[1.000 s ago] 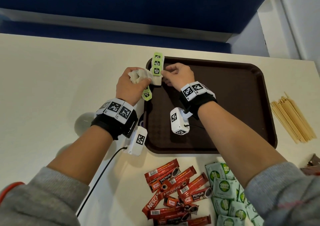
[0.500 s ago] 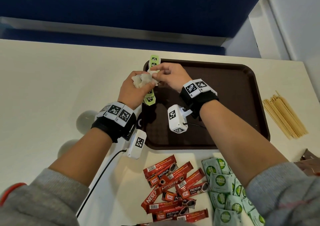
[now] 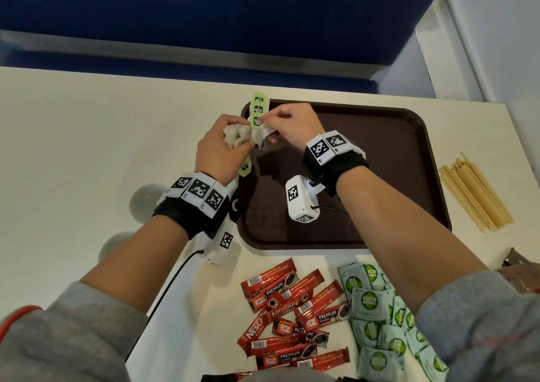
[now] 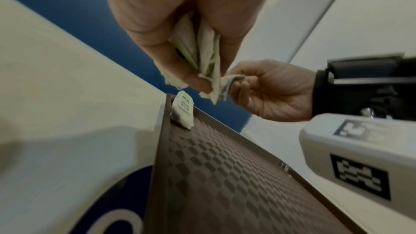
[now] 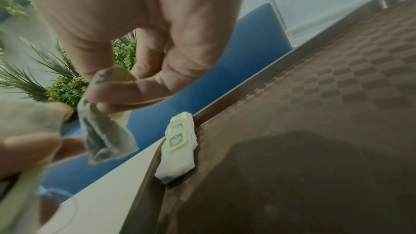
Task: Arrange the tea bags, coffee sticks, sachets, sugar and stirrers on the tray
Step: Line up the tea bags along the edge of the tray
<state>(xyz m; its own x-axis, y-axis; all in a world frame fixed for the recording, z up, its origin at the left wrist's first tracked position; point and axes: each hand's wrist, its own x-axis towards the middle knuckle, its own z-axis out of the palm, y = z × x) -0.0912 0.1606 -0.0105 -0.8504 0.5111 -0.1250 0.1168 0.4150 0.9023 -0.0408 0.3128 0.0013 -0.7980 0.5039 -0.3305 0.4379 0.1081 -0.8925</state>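
My left hand (image 3: pixel 230 147) grips a crumpled bunch of white tea bags (image 3: pixel 236 137) above the tray's far left edge; one green tag (image 3: pixel 245 168) dangles under it. Just to its right, my right hand (image 3: pixel 270 123) pinches a single tea bag (image 3: pixel 264 134) by thumb and forefinger, and this bag (image 5: pixel 105 140) hangs clear of the tray. Tea bags with green tags (image 3: pixel 258 104) lie overlapped in the far left corner of the brown tray (image 3: pixel 380 177), also seen in both wrist views (image 4: pixel 183 109) (image 5: pixel 180 147). The left wrist view shows the bunch (image 4: pixel 202 60) squeezed between my fingers.
Red coffee sticks (image 3: pixel 292 308) and green sachets (image 3: pixel 380 323) lie heaped on the table in front of the tray. Wooden stirrers (image 3: pixel 476 194) lie right of the tray, with brown sachets (image 3: pixel 520 267) at the right edge. A cable (image 3: pixel 175 273) runs from my left wrist.
My right hand left the row of tea bags on the tray, came to the bunch in my left hand and now pinches one bag beside it. The left hand has barely moved.
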